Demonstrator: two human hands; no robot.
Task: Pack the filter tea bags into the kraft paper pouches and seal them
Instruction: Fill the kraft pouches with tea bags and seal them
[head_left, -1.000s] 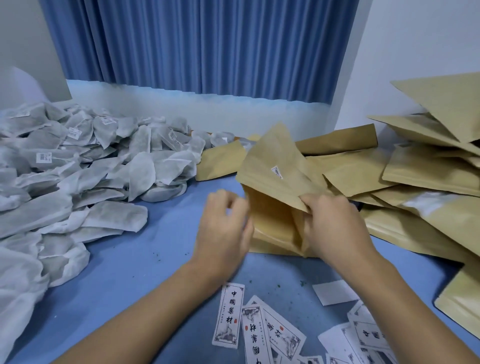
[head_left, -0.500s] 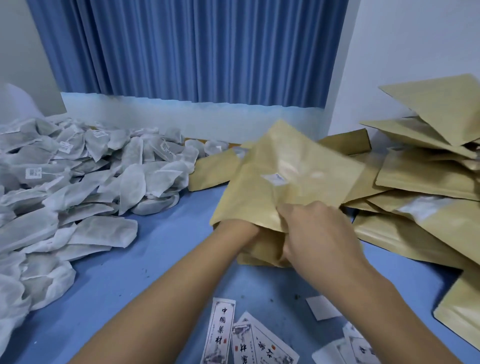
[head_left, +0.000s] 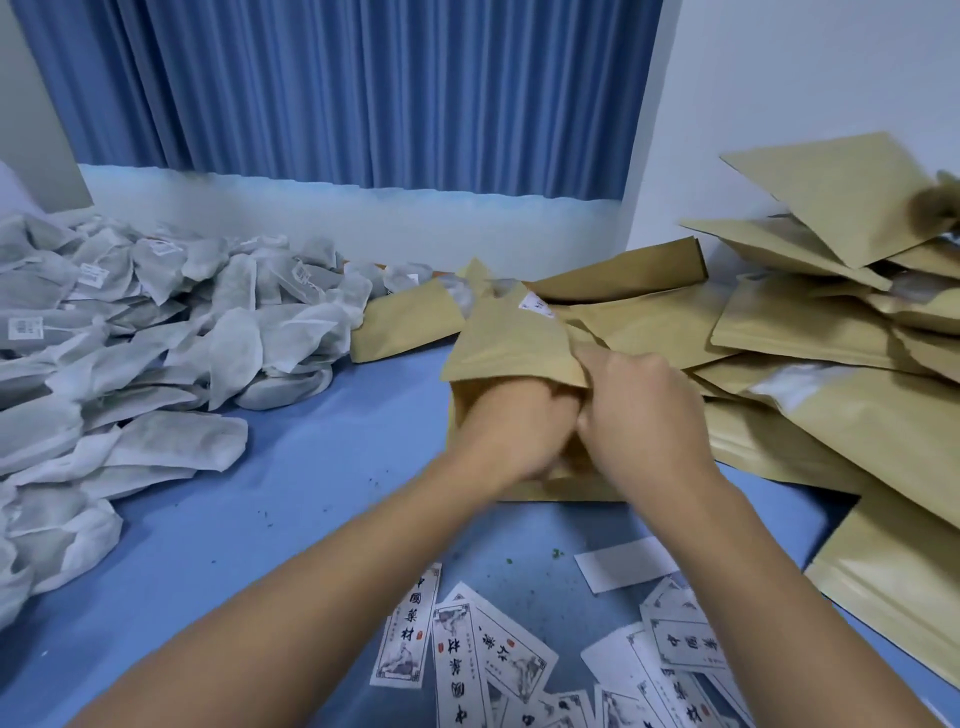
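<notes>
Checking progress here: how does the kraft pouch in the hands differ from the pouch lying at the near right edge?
The held pouch is opened, left hand reaching inside, right hand gripping its flap; the near-right pouch lies flat, untouched. The held pouch bears a small white sticker; the near-right pouch shows none. Both are tan kraft paper.

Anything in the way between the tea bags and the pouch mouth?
Only the left hand, tucked into the pouch mouth; the right hand holds its edge. Between the tea bags and pouch lies just table with a few crumbs.
</notes>
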